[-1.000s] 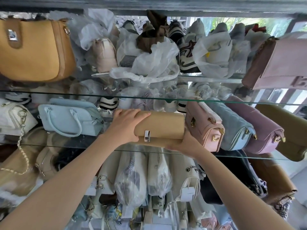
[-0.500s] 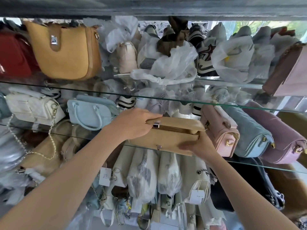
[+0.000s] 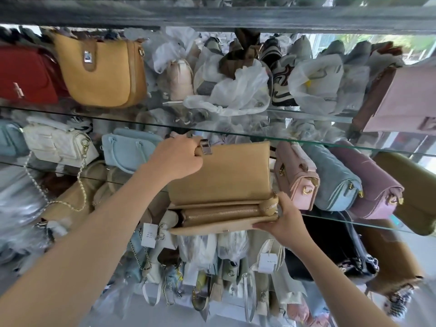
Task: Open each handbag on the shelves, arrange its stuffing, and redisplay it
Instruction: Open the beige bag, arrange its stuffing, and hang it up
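Note:
A tan flap handbag sits at the front of the middle glass shelf with its flap lifted upright. My left hand grips the flap's top edge beside the silver clasp. My right hand holds the bag's right end from below, thumb on the zip corner. A closed gold zip pocket shows inside the open mouth. No stuffing is visible.
A pink bag, a blue quilted bag and a mauve bag stand right of it; a pale blue bag and a white quilted bag to the left. Plastic-wrapped bags crowd the shelves above and below.
My left hand has lifted the tan bag's flap from nearly closed to fully upright, exposing the inner zip pocket. My right hand has kept hold of the bag's right end.

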